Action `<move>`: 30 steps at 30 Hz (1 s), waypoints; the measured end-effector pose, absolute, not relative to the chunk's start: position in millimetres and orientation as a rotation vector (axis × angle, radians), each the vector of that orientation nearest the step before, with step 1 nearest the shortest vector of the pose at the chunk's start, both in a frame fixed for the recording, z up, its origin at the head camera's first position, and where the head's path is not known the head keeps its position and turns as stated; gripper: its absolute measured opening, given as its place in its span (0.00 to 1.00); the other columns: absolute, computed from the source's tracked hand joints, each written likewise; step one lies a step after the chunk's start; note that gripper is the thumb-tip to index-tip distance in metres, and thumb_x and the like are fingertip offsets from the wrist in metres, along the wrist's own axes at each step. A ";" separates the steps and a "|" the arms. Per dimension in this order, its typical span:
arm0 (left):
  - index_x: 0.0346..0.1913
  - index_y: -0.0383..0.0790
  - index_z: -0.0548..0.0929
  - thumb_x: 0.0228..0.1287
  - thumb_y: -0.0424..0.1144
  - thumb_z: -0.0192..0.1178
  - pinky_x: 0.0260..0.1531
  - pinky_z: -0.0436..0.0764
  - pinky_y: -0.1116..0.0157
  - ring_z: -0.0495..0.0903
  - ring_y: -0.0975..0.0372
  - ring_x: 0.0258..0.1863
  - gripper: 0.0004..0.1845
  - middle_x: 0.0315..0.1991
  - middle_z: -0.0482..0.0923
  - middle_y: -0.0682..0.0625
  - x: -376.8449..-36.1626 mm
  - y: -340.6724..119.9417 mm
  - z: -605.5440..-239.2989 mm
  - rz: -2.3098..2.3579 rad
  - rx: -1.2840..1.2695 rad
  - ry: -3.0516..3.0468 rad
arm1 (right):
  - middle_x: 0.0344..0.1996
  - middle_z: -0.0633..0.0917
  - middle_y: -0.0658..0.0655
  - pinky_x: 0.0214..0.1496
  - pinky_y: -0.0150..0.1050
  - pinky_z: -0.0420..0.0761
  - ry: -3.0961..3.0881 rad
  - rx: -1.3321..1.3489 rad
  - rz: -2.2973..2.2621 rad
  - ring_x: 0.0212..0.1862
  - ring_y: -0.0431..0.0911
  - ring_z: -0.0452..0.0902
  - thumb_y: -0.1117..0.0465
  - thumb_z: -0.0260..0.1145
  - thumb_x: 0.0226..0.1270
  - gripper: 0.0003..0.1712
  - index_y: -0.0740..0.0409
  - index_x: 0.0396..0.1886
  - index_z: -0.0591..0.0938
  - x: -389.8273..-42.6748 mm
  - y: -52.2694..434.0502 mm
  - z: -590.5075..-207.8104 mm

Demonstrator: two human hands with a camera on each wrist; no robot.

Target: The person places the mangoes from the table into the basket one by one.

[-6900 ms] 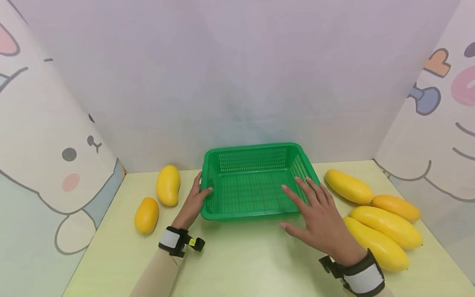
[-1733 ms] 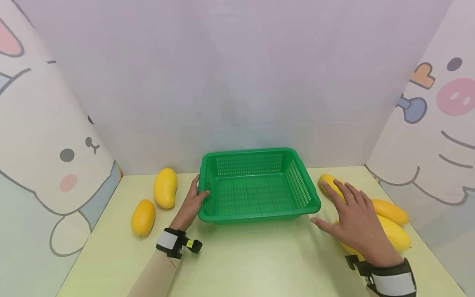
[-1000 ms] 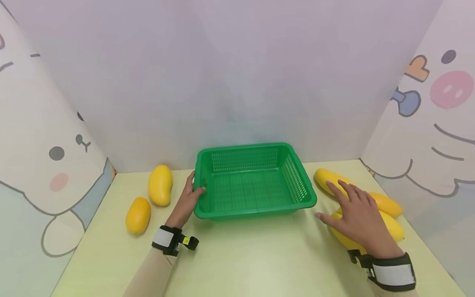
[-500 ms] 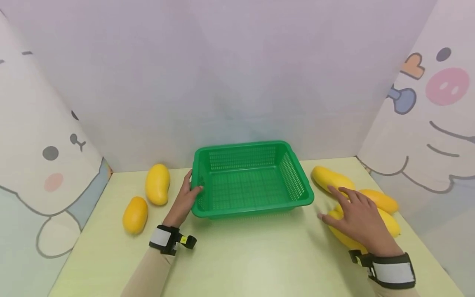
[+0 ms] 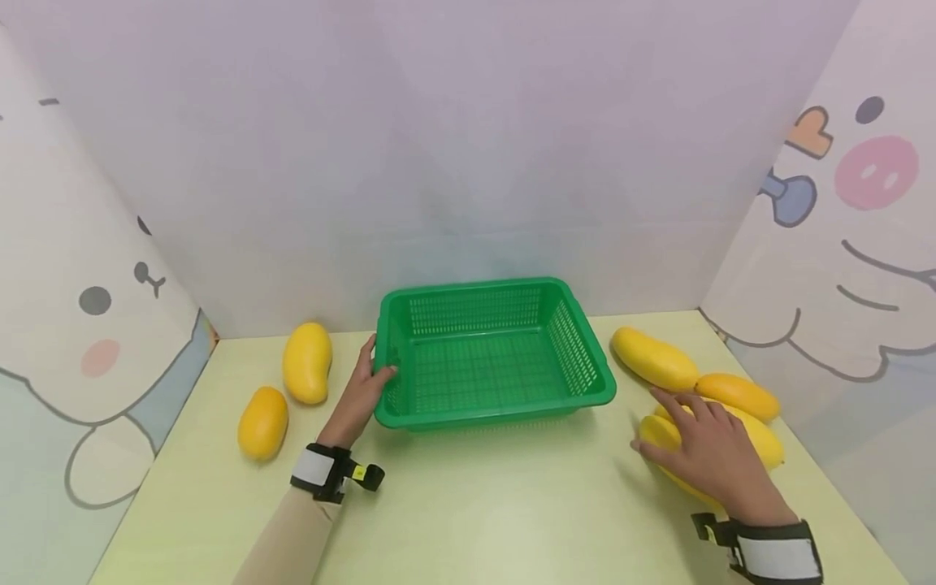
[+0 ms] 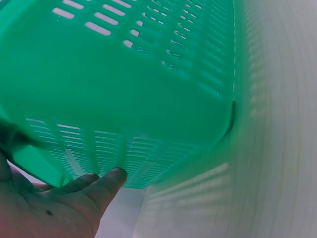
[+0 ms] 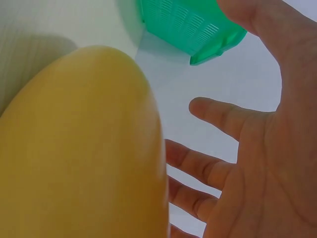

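My left hand (image 5: 361, 398) grips the left side of a green plastic basket (image 5: 497, 418), thumb over the rim. In the left wrist view its fingers (image 6: 106, 188) lie along the slotted outer wall. Nothing lies inside the basket. On the right, my right hand (image 5: 720, 455) hovers low over the front long yellow fruit (image 5: 660, 433), fingers spread and slightly bent, hiding part of it. The right wrist view has this smooth fruit (image 7: 89, 144) large, with fingers (image 7: 218, 116) reaching past its far side. Another long yellow fruit (image 5: 764, 443) lies just behind.
Farther back on the right are a long yellow fruit (image 5: 654, 357) and a smaller orange-yellow one (image 5: 738, 396). A yellow mango (image 5: 307, 363) and an orange-yellow mango (image 5: 263, 423) lie left of the basket. A pale wall (image 5: 468, 162) rises behind the table (image 5: 497, 512).
My right hand has gone from beside the basket's right side to over the fruit on the right, then lowered, its fingers drawing closer to the front one. The left hand keeps its hold.
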State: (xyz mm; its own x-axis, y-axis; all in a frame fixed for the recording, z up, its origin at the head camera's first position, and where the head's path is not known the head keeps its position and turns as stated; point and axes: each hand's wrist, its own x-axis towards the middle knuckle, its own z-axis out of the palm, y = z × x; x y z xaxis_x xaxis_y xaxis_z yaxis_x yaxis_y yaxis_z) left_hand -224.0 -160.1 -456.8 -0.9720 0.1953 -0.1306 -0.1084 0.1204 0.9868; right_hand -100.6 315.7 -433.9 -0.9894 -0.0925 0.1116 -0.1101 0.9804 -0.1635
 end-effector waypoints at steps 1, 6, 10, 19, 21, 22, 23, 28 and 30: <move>0.82 0.54 0.35 0.80 0.40 0.45 0.73 0.50 0.42 0.52 0.49 0.76 0.39 0.80 0.48 0.38 -224.5 -160.5 -457.9 1.939 0.081 2.167 | 0.60 0.76 0.69 0.51 0.69 0.68 -3.029 0.151 0.251 0.55 0.69 0.70 0.23 0.62 0.59 0.53 0.52 0.75 0.69 -100.2 315.7 -434.7; 0.82 0.50 0.35 0.80 0.37 0.45 0.73 0.48 0.42 0.51 0.48 0.76 0.39 0.80 0.47 0.36 -222.7 -159.9 -451.8 1.932 0.061 2.138 | 0.59 0.77 0.71 0.50 0.69 0.70 -3.069 0.115 0.221 0.55 0.69 0.71 0.22 0.61 0.60 0.53 0.53 0.74 0.70 -99.2 316.7 -440.4; 0.82 0.45 0.35 0.79 0.34 0.44 0.72 0.49 0.42 0.52 0.46 0.76 0.39 0.79 0.47 0.34 -212.2 -156.6 -432.0 1.934 0.066 2.119 | 0.58 0.77 0.71 0.48 0.68 0.71 -3.091 0.102 0.214 0.55 0.69 0.71 0.21 0.59 0.59 0.55 0.53 0.74 0.70 -99.5 317.7 -444.0; 0.82 0.46 0.34 0.79 0.34 0.44 0.72 0.50 0.42 0.53 0.46 0.75 0.39 0.79 0.47 0.34 -214.9 -158.3 -436.7 1.950 0.075 2.115 | 0.57 0.78 0.71 0.49 0.68 0.70 -3.108 0.097 0.223 0.54 0.69 0.71 0.23 0.62 0.59 0.53 0.56 0.72 0.72 -100.4 318.3 -449.3; 0.82 0.49 0.34 0.80 0.36 0.45 0.72 0.50 0.42 0.54 0.46 0.75 0.40 0.79 0.48 0.35 -219.1 -159.7 -445.2 1.956 0.069 2.118 | 0.57 0.78 0.71 0.48 0.67 0.71 -3.113 0.099 0.225 0.54 0.69 0.72 0.23 0.62 0.59 0.54 0.56 0.72 0.72 -100.9 318.8 -451.7; 0.82 0.50 0.34 0.80 0.36 0.45 0.72 0.51 0.42 0.54 0.47 0.75 0.40 0.79 0.48 0.35 -220.8 -160.2 -449.2 1.957 0.069 2.122 | 0.57 0.78 0.72 0.48 0.67 0.72 -3.117 0.100 0.226 0.53 0.69 0.72 0.22 0.62 0.59 0.54 0.56 0.72 0.72 -101.2 319.2 -452.8; 0.82 0.52 0.35 0.80 0.37 0.45 0.72 0.51 0.42 0.55 0.47 0.74 0.40 0.79 0.49 0.36 -222.8 -160.6 -453.4 1.958 0.068 2.126 | 0.57 0.78 0.72 0.47 0.67 0.72 -3.120 0.099 0.228 0.53 0.68 0.72 0.22 0.62 0.59 0.54 0.57 0.72 0.72 -101.4 319.3 -453.9; 0.82 0.55 0.35 0.79 0.39 0.46 0.72 0.52 0.42 0.55 0.48 0.74 0.40 0.79 0.50 0.38 -225.2 -160.8 -459.7 1.958 0.081 2.154 | 0.56 0.78 0.72 0.46 0.65 0.74 -3.125 0.099 0.229 0.52 0.67 0.73 0.22 0.62 0.58 0.54 0.57 0.71 0.73 -102.1 318.8 -455.7; 0.82 0.54 0.35 0.79 0.39 0.46 0.72 0.51 0.42 0.53 0.48 0.75 0.40 0.79 0.49 0.37 -225.3 -160.7 -459.6 1.955 0.082 2.158 | 0.56 0.78 0.72 0.46 0.66 0.74 -3.131 0.099 0.229 0.52 0.67 0.73 0.22 0.62 0.57 0.54 0.57 0.71 0.73 -102.2 318.6 -455.6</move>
